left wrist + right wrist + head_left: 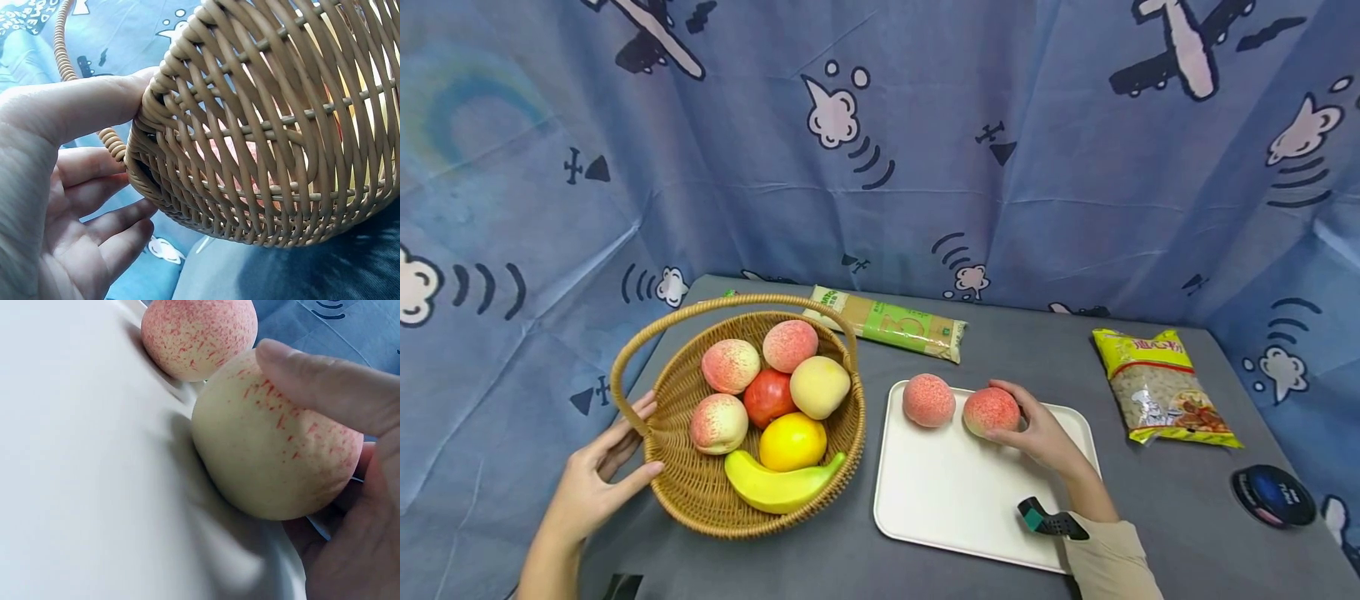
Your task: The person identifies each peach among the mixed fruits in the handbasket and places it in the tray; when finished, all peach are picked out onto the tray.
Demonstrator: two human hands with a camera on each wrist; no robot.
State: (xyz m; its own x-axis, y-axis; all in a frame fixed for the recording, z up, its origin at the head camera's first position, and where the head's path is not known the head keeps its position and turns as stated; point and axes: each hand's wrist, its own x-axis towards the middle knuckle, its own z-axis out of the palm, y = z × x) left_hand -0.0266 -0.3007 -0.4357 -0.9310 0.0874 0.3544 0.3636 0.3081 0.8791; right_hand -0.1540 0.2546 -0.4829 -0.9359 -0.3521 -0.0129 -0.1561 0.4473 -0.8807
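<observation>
Blue cloth (910, 125) printed with planes and clouds hangs behind and beside a grey table (820, 571). At the table, the person's two hands are well apart, each on its own thing. The right hand (1033, 429) grips a peach (988, 411), thumb on one side and fingers on the other, at the upper part of a white tray (955, 492); whether the fruit bears on the tray or is just off it, I cannot tell. The left hand (591, 492) holds the basket (677, 487) at its left side, thumb and fingers spread along the rim to either side of the handle's (625, 362) foot. Just beside the gripped peach, to its left, a second peach (928, 400) sits on the tray. Inside the basket, three blushed peaches and one pale yellow peach (820, 387) lie round a red fruit (769, 398), with an orange-yellow fruit (793, 442) below it and a banana (786, 485) nearest the front rim. A black strap (1051, 522) with a green patch shows at the right wrist, above a beige sleeve (1112, 560). Farther out, a flat green packet (898, 325) lies behind the basket and tray, a yellow-topped bag (1168, 387) lies right of the tray, and a dark round tin (1273, 496) rests near the table's right edge.
</observation>
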